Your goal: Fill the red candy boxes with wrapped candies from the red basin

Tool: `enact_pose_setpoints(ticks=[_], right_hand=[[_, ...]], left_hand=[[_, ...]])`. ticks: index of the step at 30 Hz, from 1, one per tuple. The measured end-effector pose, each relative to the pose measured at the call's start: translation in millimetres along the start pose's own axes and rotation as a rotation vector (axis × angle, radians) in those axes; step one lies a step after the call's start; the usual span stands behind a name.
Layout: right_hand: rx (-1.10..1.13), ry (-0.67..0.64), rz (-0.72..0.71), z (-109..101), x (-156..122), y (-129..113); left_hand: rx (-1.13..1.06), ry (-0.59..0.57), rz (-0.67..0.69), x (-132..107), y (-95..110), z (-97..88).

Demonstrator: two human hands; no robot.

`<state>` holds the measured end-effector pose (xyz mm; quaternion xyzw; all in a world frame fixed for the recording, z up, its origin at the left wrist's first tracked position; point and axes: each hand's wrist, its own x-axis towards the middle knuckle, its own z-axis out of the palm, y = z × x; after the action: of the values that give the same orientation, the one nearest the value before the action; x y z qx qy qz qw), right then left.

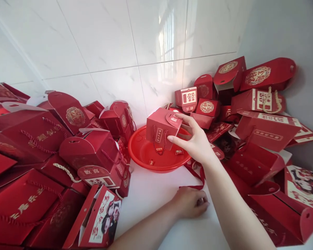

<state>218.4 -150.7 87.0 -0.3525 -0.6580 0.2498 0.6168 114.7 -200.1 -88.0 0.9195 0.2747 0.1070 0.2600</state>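
Observation:
My right hand (195, 140) reaches out over a red plastic basin (146, 152) and grips a small red gift box (160, 129) with a cord handle, holding it above the basin's rim. A few small red candies (178, 152) lie inside the basin. My left hand (190, 203) rests on the white floor nearer to me, its fingers curled against a flat red ribbon or strip (198, 173); whether it pinches the strip is unclear.
Piles of red gift boxes and bags crowd both sides: a large heap at the left (41, 156) and another at the right (263, 128) against the wall. White tiled walls (120, 41) stand behind. A printed box (101, 218) lies close at the lower left.

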Motion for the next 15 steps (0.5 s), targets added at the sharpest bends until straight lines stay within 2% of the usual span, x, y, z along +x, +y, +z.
enact_pose_setpoints(ticks=[2, 6, 10, 15], right_hand=[[0.063, -0.038, -0.009, 9.6, 13.1, -2.0], [0.101, -0.157, -0.121, 35.5, 54.1, -12.2], [-0.042, -0.28, -0.279, 71.9, 109.2, -28.0], [-0.195, -0.248, -0.374, 127.0, 180.1, -30.3]], left_hand=[[-0.022, 0.007, 0.005, -1.7, -0.2, -1.4], [-0.043, 0.012, 0.004, -3.1, 1.6, -0.5], [-0.009, 0.047, -0.026, -0.7, 2.1, 7.8], [-0.009, 0.102, -0.008, 4.0, -5.3, 22.3]])
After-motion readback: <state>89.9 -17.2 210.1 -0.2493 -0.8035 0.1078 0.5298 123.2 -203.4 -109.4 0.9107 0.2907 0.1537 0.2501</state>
